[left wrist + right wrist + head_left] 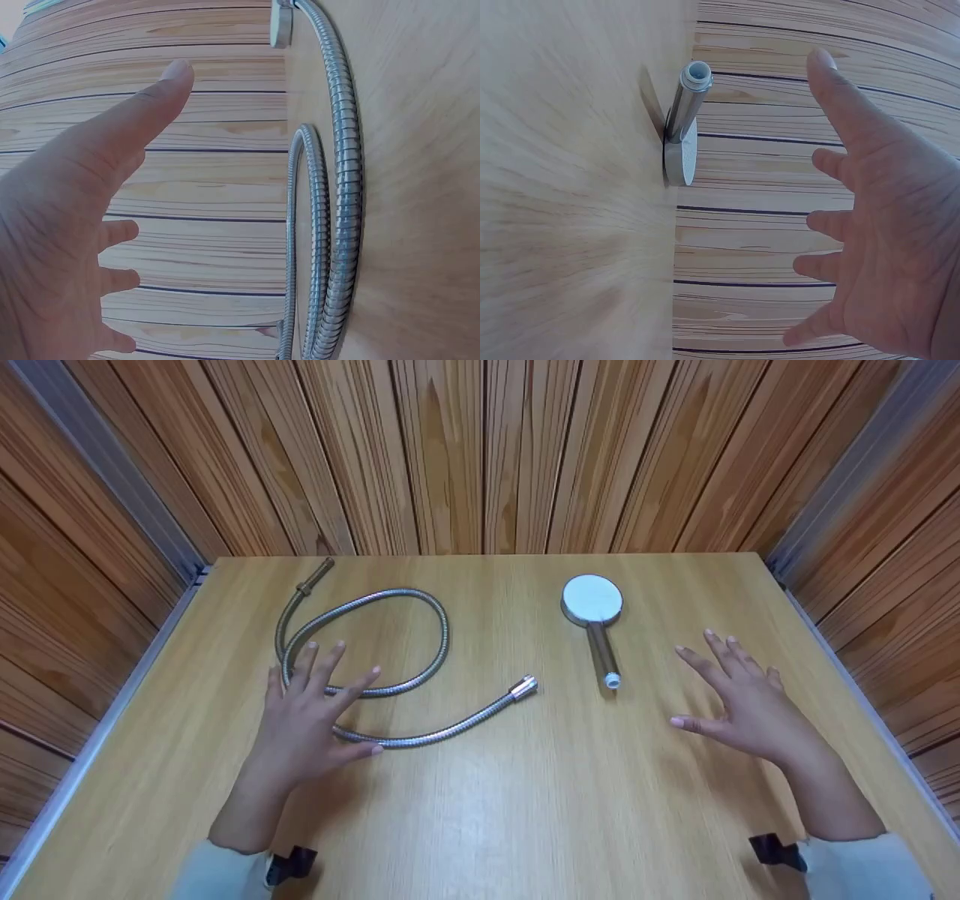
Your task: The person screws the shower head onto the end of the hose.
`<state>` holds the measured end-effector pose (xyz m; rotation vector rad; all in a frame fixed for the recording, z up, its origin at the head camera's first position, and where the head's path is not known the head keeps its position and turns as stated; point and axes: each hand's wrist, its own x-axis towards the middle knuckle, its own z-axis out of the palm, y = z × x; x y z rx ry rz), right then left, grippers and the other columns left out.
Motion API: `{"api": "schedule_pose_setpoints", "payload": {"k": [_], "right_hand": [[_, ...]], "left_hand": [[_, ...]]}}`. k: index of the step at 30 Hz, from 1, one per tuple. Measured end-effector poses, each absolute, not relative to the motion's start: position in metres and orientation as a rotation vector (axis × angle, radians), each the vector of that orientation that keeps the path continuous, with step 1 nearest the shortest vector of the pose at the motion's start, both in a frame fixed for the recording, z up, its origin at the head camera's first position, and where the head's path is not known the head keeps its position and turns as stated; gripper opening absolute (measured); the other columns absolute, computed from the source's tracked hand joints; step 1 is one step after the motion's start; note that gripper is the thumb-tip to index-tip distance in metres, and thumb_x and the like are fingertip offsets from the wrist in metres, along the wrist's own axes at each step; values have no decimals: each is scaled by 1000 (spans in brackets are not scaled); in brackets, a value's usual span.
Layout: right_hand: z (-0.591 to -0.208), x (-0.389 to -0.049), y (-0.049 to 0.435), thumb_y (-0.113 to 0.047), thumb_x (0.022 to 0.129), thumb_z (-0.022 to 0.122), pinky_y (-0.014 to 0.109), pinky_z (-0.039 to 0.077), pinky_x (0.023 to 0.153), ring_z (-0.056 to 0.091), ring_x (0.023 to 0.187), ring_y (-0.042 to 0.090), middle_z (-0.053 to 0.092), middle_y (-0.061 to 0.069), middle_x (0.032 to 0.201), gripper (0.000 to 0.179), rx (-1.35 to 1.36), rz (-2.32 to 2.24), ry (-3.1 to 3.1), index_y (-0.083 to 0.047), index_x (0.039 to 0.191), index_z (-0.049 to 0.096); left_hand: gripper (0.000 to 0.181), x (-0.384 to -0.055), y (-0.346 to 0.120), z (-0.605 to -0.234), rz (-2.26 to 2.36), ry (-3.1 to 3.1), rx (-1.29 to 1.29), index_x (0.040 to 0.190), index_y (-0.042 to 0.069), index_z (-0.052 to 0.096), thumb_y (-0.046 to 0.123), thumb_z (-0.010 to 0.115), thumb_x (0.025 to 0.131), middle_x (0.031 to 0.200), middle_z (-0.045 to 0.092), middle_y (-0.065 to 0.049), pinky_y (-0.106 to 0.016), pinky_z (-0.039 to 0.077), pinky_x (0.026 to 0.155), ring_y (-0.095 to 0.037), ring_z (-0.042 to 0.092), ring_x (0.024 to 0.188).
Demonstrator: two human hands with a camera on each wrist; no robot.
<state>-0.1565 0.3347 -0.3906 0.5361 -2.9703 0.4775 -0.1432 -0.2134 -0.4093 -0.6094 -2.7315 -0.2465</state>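
Observation:
A coiled metal shower hose (444, 639) lies on the left half of the table, its shiny end fitting (523, 688) pointing right. Right of it rests a handheld shower head (592, 598), white face up, with its threaded handle end (613, 681) toward me. My left hand (300, 727), fingers spread, hovers over the near-left part of the hose and hides some of it. In the left wrist view the palm (45, 247) is bare, with the hose apart from it. My right hand (750, 709) is spread in the air to the right of the shower head, holding nothing.
The wooden table (480, 817) is bounded by a plank wall (480, 457) behind and plank panels at both sides. Metal rails (847, 652) run along its side edges. Each sleeve has a small black piece at the cuff (292, 864).

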Motion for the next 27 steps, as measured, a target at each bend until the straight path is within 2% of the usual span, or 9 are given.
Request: {"api": "schedule_pose_setpoints", "payload": {"k": [6,9,14,22,25,27], "right_hand": [[-392,-161,335,-46,76,81,80,14,97,15,138,58,14,24,159,96,582,635,-2926,-21,154,30],[-394,-162,334,-43,77,82,79,21,95,19,135,60,16,25,158,95,589,700,-2913,-19,153,31],[-396,-166,334,-40,78,82,80,25,92,22,136,57,20,24,157,90,575,792,-2907,-18,152,34],[-398,-169,333,-35,81,80,78,25,94,24,137,54,24,23,156,84,541,904,-2883,-13,150,38],[-401,-171,334,-34,82,80,73,28,97,25,137,52,24,22,156,82,521,974,-2885,-13,150,38],[-403,-172,335,-32,83,79,66,30,101,26,138,49,24,21,156,81,520,1030,-2876,-13,150,38]], "left_hand": [[103,-147,-209,-411,-300,-2757,-598,150,38,35,67,80,62,157,26,-13,-79,16,99,-44,20,142],[105,-148,-207,-412,-336,-2756,-602,151,37,33,66,81,62,157,26,-13,-79,17,99,-43,23,141],[102,-150,-201,-414,-409,-2740,-625,150,35,36,65,81,64,156,29,-13,-77,20,99,-41,29,138],[99,-152,-192,-414,-555,-2686,-714,148,24,42,57,85,65,149,39,-15,-67,27,102,-39,37,133],[98,-153,-189,-414,-589,-2685,-742,148,24,42,56,84,66,149,40,-13,-65,28,103,-38,39,132],[96,-154,-187,-415,-616,-2684,-760,148,24,43,57,83,67,148,41,-12,-64,29,103,-36,39,132]]}}
